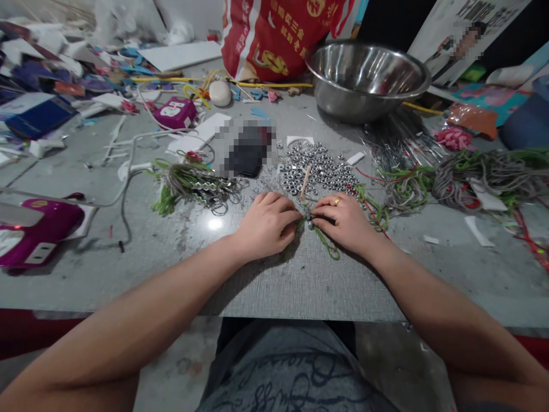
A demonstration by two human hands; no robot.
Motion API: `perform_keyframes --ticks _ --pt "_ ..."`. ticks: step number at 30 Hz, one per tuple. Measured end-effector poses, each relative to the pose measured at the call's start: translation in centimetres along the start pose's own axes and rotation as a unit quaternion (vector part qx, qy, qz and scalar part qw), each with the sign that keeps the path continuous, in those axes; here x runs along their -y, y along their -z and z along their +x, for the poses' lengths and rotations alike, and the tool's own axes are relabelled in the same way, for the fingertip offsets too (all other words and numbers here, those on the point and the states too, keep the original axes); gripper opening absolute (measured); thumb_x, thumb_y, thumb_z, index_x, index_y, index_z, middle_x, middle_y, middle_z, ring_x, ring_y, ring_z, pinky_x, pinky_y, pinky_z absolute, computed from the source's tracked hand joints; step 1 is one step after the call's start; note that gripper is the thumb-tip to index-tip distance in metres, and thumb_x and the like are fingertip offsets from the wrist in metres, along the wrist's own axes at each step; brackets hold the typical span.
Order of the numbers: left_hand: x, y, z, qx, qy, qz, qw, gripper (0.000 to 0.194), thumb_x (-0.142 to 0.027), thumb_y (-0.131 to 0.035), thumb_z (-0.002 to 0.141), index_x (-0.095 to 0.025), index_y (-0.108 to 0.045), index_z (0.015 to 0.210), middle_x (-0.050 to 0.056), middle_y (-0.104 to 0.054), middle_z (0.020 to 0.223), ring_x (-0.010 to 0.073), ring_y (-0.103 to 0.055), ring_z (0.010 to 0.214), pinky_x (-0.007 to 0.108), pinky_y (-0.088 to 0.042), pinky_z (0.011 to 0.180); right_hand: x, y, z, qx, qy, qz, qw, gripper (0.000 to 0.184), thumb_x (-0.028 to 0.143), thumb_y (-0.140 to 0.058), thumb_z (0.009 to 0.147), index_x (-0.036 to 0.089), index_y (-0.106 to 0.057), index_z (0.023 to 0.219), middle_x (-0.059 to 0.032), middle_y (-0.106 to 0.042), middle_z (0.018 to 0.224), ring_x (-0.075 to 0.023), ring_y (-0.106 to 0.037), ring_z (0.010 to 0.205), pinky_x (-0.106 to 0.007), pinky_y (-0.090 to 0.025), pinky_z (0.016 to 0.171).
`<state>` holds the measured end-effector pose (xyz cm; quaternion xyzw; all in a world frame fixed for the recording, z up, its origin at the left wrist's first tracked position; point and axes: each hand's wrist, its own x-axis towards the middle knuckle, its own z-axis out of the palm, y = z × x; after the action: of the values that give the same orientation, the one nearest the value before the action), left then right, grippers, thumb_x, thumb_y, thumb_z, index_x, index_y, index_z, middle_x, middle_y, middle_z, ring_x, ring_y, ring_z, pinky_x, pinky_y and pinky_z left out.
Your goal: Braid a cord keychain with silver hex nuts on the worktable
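My left hand [265,223] and my right hand [346,222] rest together on the grey table [171,252], fingertips meeting in a pinch. Between them they hold a green cord [326,246] with a small metal nut [309,220] at the pinch; the cord's loose end curls toward me below my right hand. A gold ring sits on a finger of my right hand. Just beyond the fingers lies a heap of small silver nuts [317,169] with a thin wooden stick [305,181] lying across it.
A steel bowl [366,77] stands at the back right beside a red bag [274,34]. Bundles of green and grey cords [480,177] lie right, finished cord-and-ring pieces [193,186] left. A magenta device [38,229] sits far left amid clutter.
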<state>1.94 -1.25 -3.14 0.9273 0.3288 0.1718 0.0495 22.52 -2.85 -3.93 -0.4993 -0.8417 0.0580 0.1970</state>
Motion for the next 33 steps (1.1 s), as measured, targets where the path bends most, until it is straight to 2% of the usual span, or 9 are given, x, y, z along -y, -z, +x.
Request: perform_keyframes --ticks 11,15,18,21,27,33 --pt "0.1 0.3 -0.1 -0.011 -0.006 0.009 1.0 0.024 -0.021 -0.049 0.078 -0.021 -0.066 0.094 0.006 -0.064 0.096 0.0238 -0.05 0.093 0.038 -0.035 0.078 0.8 -0.1 0.0 -0.009 0.004 -0.002 1.0 0.016 0.027 -0.06 0.08 0.019 -0.071 0.087 -0.0073 -0.068 0.092 -0.0227 -0.055 0.09 -0.04 -0.039 0.082" --pt "0.0 0.7 -0.1 -0.033 -0.002 0.004 0.999 0.02 -0.022 -0.048 0.079 -0.019 -0.066 0.086 0.006 -0.064 0.093 0.0227 -0.05 0.09 0.037 -0.036 0.077 0.6 0.2 -0.1 -0.03 0.006 0.014 0.999 0.015 0.025 -0.058 0.08 0.018 -0.069 0.088 -0.0073 -0.067 0.093 -0.0221 -0.055 0.091 -0.039 -0.039 0.083" --pt "-0.1 1.0 -0.2 -0.046 -0.023 -0.005 0.999 0.016 -0.021 -0.048 0.077 -0.018 -0.065 0.077 0.005 -0.064 0.092 0.022 -0.05 0.089 0.037 -0.035 0.078 0.7 0.7 -0.1 -0.049 0.028 0.029 0.998 0.014 0.025 -0.056 0.081 0.018 -0.068 0.082 -0.0065 -0.066 0.088 -0.0206 -0.055 0.088 -0.037 -0.039 0.082" --pt "-0.2 1.2 -0.2 -0.035 -0.055 -0.01 0.998 0.017 -0.021 -0.048 0.075 -0.019 -0.065 0.075 0.005 -0.064 0.092 0.0228 -0.05 0.091 0.037 -0.035 0.078 1.2 0.9 -0.2 -0.027 0.069 0.029 0.997 0.017 0.028 -0.054 0.083 0.02 -0.069 0.079 -0.0051 -0.065 0.082 -0.0195 -0.053 0.084 -0.035 -0.038 0.078" --pt "-0.1 1.1 -0.1 -0.025 -0.05 -0.014 0.998 0.018 -0.021 -0.047 0.075 -0.018 -0.065 0.076 0.005 -0.064 0.09 0.0227 -0.051 0.09 0.037 -0.036 0.077 2.6 0.4 -0.4 0.006 0.097 -0.033 0.995 0.022 0.034 -0.054 0.085 0.019 -0.071 0.084 -0.0067 -0.066 0.083 -0.0209 -0.051 0.083 -0.035 -0.035 0.073" --pt "0.0 1.1 -0.1 -0.022 -0.044 -0.014 0.999 0.018 -0.02 -0.048 0.074 -0.018 -0.065 0.076 0.004 -0.064 0.088 0.0222 -0.05 0.088 0.037 -0.036 0.076 3.4 0.4 -0.3 0.007 0.093 -0.098 0.991 0.027 0.028 -0.048 0.087 0.017 -0.07 0.075 -0.0077 -0.064 0.076 -0.0204 -0.048 0.077 -0.035 -0.03 0.068"
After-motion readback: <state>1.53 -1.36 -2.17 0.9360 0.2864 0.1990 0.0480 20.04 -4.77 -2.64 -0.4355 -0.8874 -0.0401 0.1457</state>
